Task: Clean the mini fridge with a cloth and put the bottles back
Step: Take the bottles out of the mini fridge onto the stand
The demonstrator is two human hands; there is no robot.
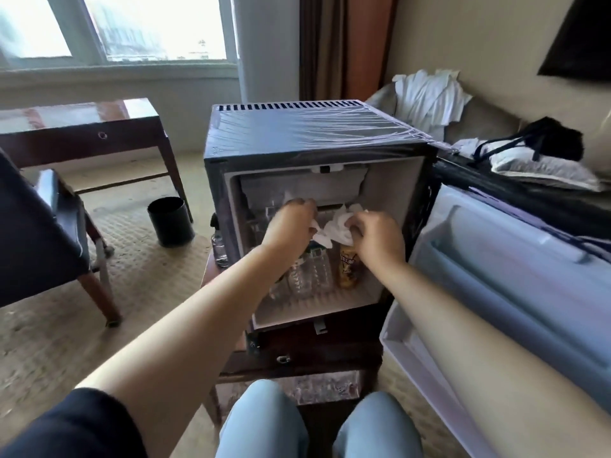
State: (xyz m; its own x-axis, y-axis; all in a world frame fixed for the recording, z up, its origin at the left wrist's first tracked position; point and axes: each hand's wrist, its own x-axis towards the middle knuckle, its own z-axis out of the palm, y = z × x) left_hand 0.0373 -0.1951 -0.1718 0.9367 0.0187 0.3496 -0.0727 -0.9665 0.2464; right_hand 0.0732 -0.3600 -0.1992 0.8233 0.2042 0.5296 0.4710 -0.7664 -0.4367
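The black mini fridge (297, 137) stands on a low wooden stand with its door (515, 259) swung open to the right. Both my hands reach inside at mid height and hold a crumpled white cloth (334, 228) between them. My left hand (291, 223) grips its left part, my right hand (380, 239) pinches its right part. Below the hands, clear water bottles (309, 272) and a yellow-brown can (348, 271) stand on the fridge floor, their tops partly hidden by the cloth and hands.
A black waste bin (170, 221) stands on the carpet to the left, near a wooden table (82, 127) and a dark chair (39, 233). A glass item (220, 247) sits beside the fridge's left wall. A sofa with white linen (429, 97) and a black bag (549, 140) lies behind right.
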